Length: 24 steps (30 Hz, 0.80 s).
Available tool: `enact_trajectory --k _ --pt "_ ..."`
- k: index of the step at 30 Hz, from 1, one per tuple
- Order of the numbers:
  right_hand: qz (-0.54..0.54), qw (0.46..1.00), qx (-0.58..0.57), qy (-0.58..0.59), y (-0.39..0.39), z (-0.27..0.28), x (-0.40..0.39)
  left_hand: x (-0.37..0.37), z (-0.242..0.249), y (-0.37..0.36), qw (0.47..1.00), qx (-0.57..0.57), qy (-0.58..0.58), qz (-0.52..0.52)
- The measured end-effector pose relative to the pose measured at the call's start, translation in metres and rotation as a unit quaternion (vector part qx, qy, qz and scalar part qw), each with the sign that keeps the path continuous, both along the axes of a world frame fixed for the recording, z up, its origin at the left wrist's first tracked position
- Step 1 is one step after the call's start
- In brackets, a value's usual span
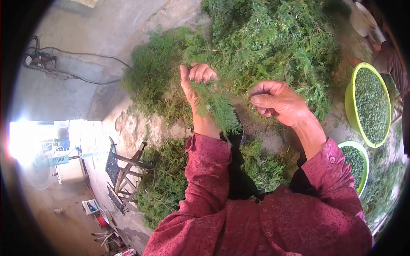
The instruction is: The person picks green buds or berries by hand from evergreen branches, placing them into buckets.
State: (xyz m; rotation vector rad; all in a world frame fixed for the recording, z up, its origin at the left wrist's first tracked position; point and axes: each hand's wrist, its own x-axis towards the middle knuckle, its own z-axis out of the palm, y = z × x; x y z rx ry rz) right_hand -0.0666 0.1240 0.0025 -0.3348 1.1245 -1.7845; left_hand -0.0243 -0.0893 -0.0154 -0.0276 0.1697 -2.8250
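Note:
My left hand [193, 85] is closed around a feathery green conifer sprig [223, 112]. The sprig droops over the wrist toward my red sleeve. To its right, my right hand [279, 102] has its fingers curled with thumb and fingertips pressed together, apart from the sprig. Whatever may lie in that pinch is hidden. Behind both hands rises a big heap of conifer branches [273, 47] dotted with small pale-green cones or berries.
A yellow-green basin [352, 104] and a paler one [364, 158], both at right, hold small green pieces. More cut branches [160, 187] lie lower left beside a folding chair [124, 173]. A fan [40, 170] and black cables [77, 72] are at far left.

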Motion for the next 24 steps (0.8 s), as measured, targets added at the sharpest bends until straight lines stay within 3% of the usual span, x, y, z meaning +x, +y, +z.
enact_trajectory --k 2,5,7,8,9,11,13,15,16,17,19,23,24 --pt "0.004 0.999 -0.045 -0.023 -0.002 0.010 0.005 -0.002 -0.001 0.006 0.998 -0.039 -0.042 0.026" --pt "-0.042 0.998 0.012 0.045 -0.013 0.021 0.019 -0.006 -0.002 0.014 0.983 -0.113 -0.130 0.057" --pt "-0.056 0.983 0.013 0.173 -0.021 0.014 0.027 -0.012 0.007 0.027 0.922 -0.202 -0.309 0.117" --pt "-0.094 0.954 0.038 0.281 -0.026 0.007 0.031 -0.012 0.002 0.026 0.902 -0.251 -0.329 0.121" --pt "-0.090 0.954 0.037 0.282 -0.027 0.004 0.031 -0.012 0.002 0.029 0.902 -0.249 -0.329 0.125" --pt "-0.167 0.843 0.099 0.501 -0.030 0.001 0.032 -0.014 0.003 0.035 0.830 -0.351 -0.413 0.136" --pt "-0.183 0.861 0.073 0.468 -0.031 -0.004 0.035 -0.012 0.007 0.041 0.809 -0.380 -0.424 0.143" --pt "-0.235 0.755 0.135 0.597 -0.031 -0.007 0.034 -0.014 0.010 0.042 0.779 -0.406 -0.451 0.159" --pt "-0.152 0.777 0.161 0.590 -0.028 -0.001 0.029 -0.013 0.007 0.041 0.793 -0.400 -0.429 0.164" --pt "-0.150 0.770 0.143 0.603 -0.027 0.002 0.031 -0.017 0.003 0.040 0.791 -0.381 -0.446 0.173" --pt "-0.130 0.833 0.210 0.495 -0.025 0.004 0.037 -0.020 -0.005 0.035 0.814 -0.348 -0.436 0.164" --pt "-0.136 0.822 0.181 0.522 -0.025 -0.002 0.027 -0.019 -0.004 0.032 0.824 -0.323 -0.429 0.179" --pt "-0.117 0.847 0.149 0.497 -0.024 -0.007 0.025 -0.019 -0.003 0.031 0.815 -0.316 -0.440 0.204"
